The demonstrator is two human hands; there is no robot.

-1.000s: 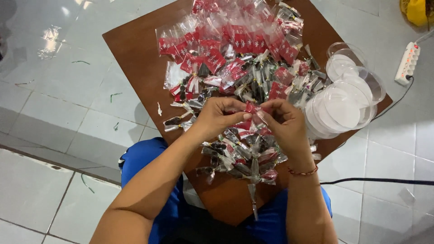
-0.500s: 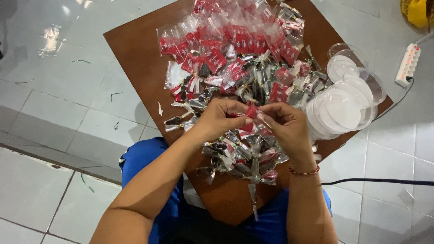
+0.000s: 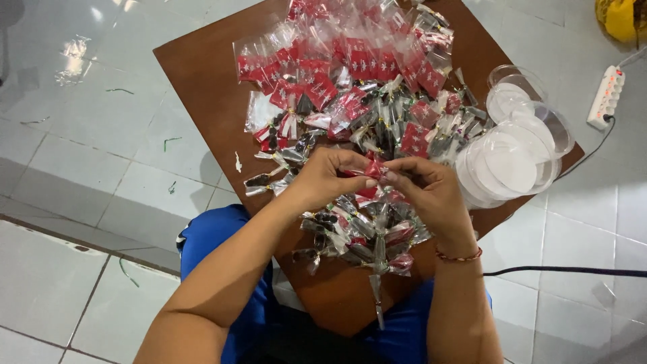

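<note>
Brown board (image 3: pixel 209 81), same two-handed grip on red packet (image 3: pixel 370 170)

Little has shifted over the last second. The left hand (image 3: pixel 323 176) and right hand (image 3: pixel 426 192) have drifted slightly nearer and to the left, and the small red packet (image 3: pixel 369 170) pinched between their fingertips has moved with them.

Small red packet (image 3: pixel 371 170) pinched above the pile.
</note>
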